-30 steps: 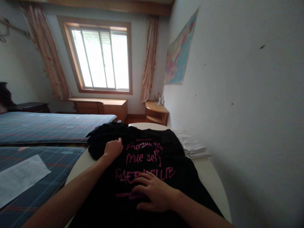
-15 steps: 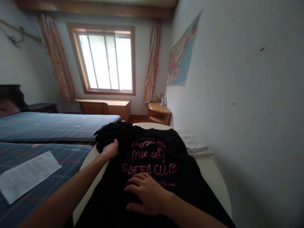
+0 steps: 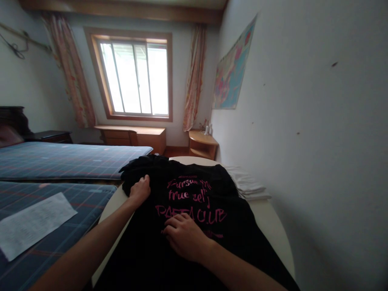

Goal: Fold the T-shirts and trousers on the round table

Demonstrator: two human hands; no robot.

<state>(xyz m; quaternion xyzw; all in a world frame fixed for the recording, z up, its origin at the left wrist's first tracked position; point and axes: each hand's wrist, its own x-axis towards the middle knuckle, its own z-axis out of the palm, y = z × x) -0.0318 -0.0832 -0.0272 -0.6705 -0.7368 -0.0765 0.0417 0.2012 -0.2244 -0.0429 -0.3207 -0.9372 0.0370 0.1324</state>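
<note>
A black T-shirt (image 3: 200, 250) with pink lettering lies spread over a pale round-edged table (image 3: 281, 238). At the shirt's left side, near its bunched upper part, my left hand (image 3: 141, 190) is closed on the fabric. My right hand (image 3: 186, 234) rests on the middle of the shirt, just below the large lettering and partly covering it. Its fingers are bent and drawn together against the cloth, with the thumb tucked out of sight beneath them.
Folded white cloth (image 3: 250, 186) lies on the table's right edge by the wall. Two plaid mattresses (image 3: 75, 159) are on the left, the nearer one bearing a sheet of paper (image 3: 36, 224). A wooden desk (image 3: 151, 135) and corner shelf (image 3: 203, 139) stand below the window.
My right hand's spread fingers and thumb have drawn in, and the hand has shifted slightly up the shirt. My left hand stays at the shirt's left side, its thumb now less visible.
</note>
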